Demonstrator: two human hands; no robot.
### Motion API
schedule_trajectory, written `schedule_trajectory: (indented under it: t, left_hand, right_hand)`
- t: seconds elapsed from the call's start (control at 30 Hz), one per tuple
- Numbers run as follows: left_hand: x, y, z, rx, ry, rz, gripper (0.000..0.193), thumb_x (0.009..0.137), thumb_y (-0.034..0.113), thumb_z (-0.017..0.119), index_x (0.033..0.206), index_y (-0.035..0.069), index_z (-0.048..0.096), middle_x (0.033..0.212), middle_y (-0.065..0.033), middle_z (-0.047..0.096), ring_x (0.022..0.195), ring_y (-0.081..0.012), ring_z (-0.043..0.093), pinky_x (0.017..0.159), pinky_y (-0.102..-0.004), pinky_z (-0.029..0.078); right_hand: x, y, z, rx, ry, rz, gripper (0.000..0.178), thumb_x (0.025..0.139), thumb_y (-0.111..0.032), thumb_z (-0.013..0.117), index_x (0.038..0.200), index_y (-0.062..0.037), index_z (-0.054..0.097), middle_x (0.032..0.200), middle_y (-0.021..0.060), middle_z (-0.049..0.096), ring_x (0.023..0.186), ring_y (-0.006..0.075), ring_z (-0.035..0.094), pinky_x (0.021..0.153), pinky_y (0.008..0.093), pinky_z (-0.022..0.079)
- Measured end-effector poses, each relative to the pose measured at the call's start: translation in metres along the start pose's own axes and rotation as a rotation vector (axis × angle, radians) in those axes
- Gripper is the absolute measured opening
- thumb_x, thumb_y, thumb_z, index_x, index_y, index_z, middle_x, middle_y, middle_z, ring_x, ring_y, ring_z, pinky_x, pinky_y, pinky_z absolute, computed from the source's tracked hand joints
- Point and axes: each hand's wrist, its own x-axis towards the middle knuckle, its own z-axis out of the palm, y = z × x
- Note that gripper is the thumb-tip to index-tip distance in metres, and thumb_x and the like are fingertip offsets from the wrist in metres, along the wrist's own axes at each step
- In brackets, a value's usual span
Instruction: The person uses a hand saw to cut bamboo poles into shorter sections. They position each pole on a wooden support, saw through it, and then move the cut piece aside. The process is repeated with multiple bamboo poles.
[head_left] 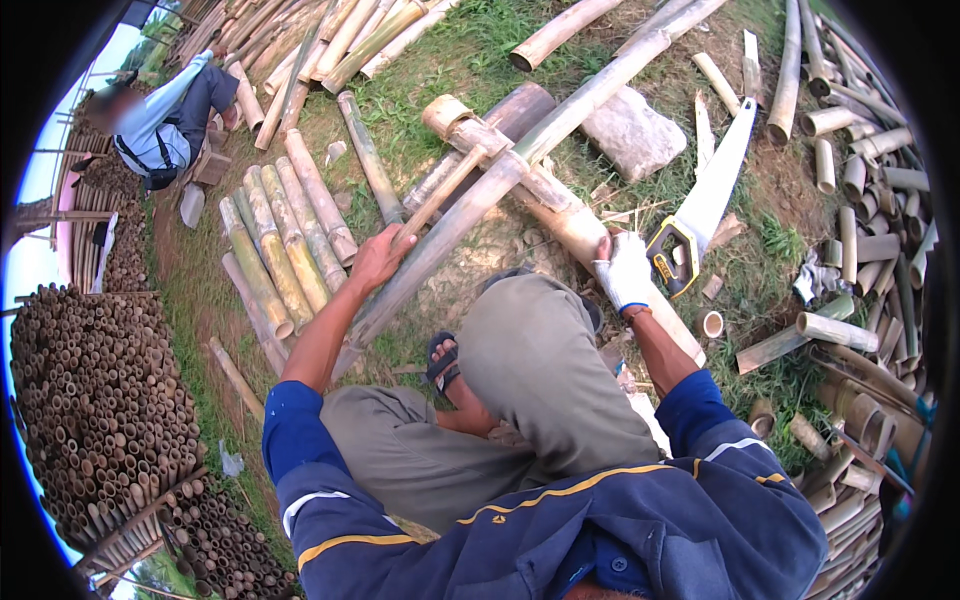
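My left hand [375,258] is bare and closed around the lower end of a slim wooden stick [447,196], which slants up to the right. Beneath that stick runs a long grey bamboo pole [590,88], lying across other bamboo pieces. My right hand [622,272], in a white glove with some fingertips bare, grips a thick pale bamboo pole [573,228] that slopes down to the right. Just right of this hand, a hand saw [716,190] with a yellow and black handle lies on the ground, its blade pointing away.
Several cut bamboo lengths [272,235] lie side by side at left. A large stone [634,134] sits beyond the poles. Stacked bamboo [105,390] fills the far left, and more offcuts [880,250] heap up at right. Another person [165,115] sits at upper left.
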Motion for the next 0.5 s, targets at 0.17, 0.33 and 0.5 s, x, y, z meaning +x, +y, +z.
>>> schedule_trajectory:
  t: [0.17,0.33,0.5]
  left_hand:
    - [-0.005,-0.031,0.011,-0.022,0.104,0.037,0.065,0.108,0.061,0.06,0.146,0.008,0.065,0.123,-0.0249,0.078,0.117,-0.041,0.074,0.102,-0.0492,0.056]
    - [-0.013,-0.037,0.008,-0.205,-0.149,0.009,0.076,0.106,0.066,0.062,0.15,0.004,0.063,0.132,-0.0213,0.075,0.123,-0.0327,0.071,0.108,-0.0442,0.053]
    - [-0.038,-0.045,0.01,-0.188,-0.43,-0.046,0.101,0.09,0.079,0.076,0.151,0.0,0.061,0.137,-0.0166,0.072,0.124,-0.0279,0.068,0.111,-0.0429,0.05]
  right_hand:
    - [0.0,-0.003,0.0,0.012,-0.001,-0.003,0.039,0.106,-0.033,0.064,0.129,-0.0024,0.07,0.112,0.0249,0.068,0.107,0.0443,0.066,0.096,0.0527,0.055]
    - [0.0,-0.002,0.0,0.008,-0.011,0.003,0.038,0.106,-0.033,0.064,0.129,-0.0031,0.07,0.112,0.0248,0.068,0.107,0.0446,0.066,0.096,0.0529,0.055]
    - [0.0,0.002,0.002,0.007,-0.003,-0.004,0.038,0.106,-0.033,0.064,0.128,-0.0024,0.07,0.111,0.0248,0.068,0.107,0.0448,0.066,0.095,0.0531,0.055]
